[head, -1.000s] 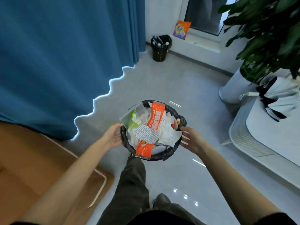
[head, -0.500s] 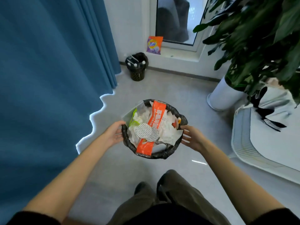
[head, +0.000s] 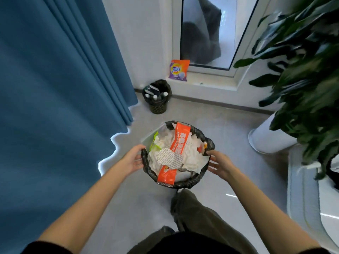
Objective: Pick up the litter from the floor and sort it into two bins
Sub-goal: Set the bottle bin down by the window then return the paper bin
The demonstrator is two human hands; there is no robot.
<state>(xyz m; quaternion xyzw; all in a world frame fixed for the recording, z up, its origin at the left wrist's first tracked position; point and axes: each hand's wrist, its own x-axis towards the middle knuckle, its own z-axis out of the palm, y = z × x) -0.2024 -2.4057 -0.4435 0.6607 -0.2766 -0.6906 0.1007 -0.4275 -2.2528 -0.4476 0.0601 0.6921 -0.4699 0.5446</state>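
Far left: blue curtain (head: 55, 88) hung to the grey floor (head: 229, 121).

Left hand (head: 133, 159) lay flat against the left side of the near bin (head: 183, 182), thumb up by the rim, fingers nearly straight, not curled round anything.

Near bin sat between the 2 hands, in front of the person's trouser leg (head: 192, 213). Black liner folded over the rim. It was packed to the top with litter:
- a clear and green packet (head: 153, 142) at the left edge, sticking out past the rim
- crumpled white tissue (head: 192, 158)
- 2 overlapping round white discs (head: 166, 156) on top
- a long orange wrapper (head: 180, 142) lying across it from far rim to near rim

Beyond it, well apart, a 2nd bin (head: 158, 105) stood on the floor by the curtain's edge, also black-lined, with bottles (head: 156, 97) upright inside. Above that, an orange and purple detergent bag (head: 178, 70) leaned on the window sill.

Right hand (head: 219, 165) pressed the right side of the near bin, fingers spread and straight, tips on the liner.

Right: white plant pot (head: 267, 138) on the floor, dark green leaves (head: 302, 70) above it, blurred.
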